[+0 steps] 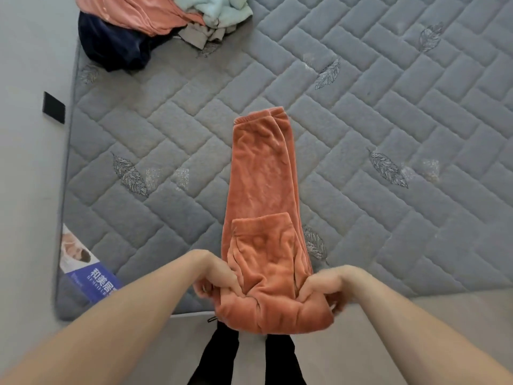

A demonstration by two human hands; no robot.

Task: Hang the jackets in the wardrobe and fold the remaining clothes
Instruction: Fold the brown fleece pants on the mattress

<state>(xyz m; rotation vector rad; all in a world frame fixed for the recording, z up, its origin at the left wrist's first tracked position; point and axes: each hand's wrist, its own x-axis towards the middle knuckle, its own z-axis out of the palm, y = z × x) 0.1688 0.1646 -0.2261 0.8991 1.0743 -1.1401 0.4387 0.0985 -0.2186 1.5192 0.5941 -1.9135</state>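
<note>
Orange fleece trousers (262, 173) lie lengthwise on the grey quilted mattress (388, 120), folded to a narrow strip with the waistband at the far end. The near end is doubled back over itself at the mattress's front edge. My left hand (215, 279) grips the left side of that near fold. My right hand (323, 287) grips its right side. Both sets of fingers are curled into the fleece, and the fold bulges past the edge.
A heap of clothes sits at the mattress's far left corner: a coral garment (133, 12), a pale mint fleece (216, 9), a dark navy piece (111, 45) and a beige one (200, 34). A printed label (86, 270) lies at the near left corner. Floor surrounds the mattress.
</note>
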